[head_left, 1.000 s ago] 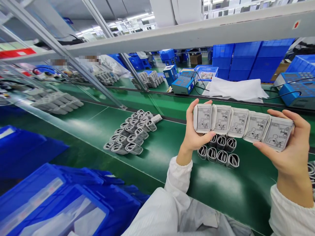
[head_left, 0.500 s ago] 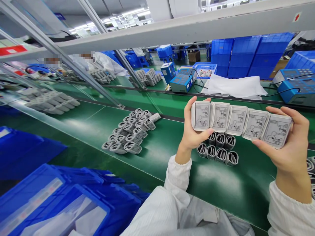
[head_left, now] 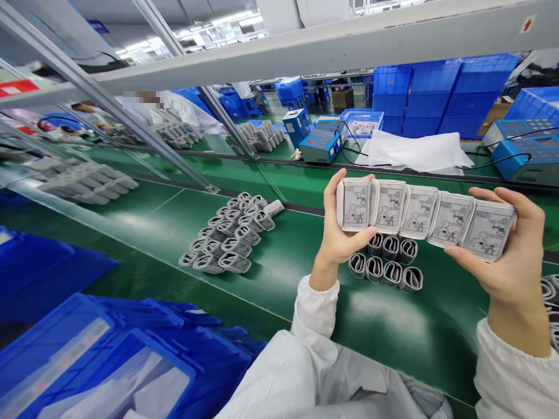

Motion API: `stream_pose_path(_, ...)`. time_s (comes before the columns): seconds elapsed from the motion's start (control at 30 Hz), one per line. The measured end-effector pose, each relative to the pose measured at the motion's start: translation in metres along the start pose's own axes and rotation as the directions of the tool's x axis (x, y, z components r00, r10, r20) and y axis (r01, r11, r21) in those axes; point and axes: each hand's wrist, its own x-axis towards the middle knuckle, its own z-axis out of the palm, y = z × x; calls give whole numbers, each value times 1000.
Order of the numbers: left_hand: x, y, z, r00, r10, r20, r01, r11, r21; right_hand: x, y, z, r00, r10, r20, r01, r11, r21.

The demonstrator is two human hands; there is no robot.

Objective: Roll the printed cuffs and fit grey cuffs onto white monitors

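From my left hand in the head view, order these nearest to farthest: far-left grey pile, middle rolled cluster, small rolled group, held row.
From the left hand:
1. Held row, in its fingers
2. Small rolled group, just below, slightly right
3. Middle rolled cluster, left
4. Far-left grey pile, beyond the cluster

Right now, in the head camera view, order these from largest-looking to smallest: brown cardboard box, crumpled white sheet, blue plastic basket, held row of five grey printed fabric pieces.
1. Row of five grey printed fabric pieces
2. Crumpled white sheet
3. Blue plastic basket
4. Brown cardboard box
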Motion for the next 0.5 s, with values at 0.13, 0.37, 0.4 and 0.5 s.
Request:
stream_pose_path(0.13,1,2,1,1000,4,-9,-4,1000,-14,0,1,1,1000,-9,2,9,1000,0)
stream_pose_path(0.37,0,2,2,1000,-10,-14,10,999,-32,-1,1,0,1000,-2,10,2,1000,-17)
stream_pose_path(0.4,0,1,1,1000,-13,-11,12,999,-37,-1,0,0,1000,-4,12,4,1000,-20)
stream_pose_path(0.5,-1,0,0,1000,-22,-13,21,999,-44,-1,-1,1,1000,-10,14,11,999,-31)
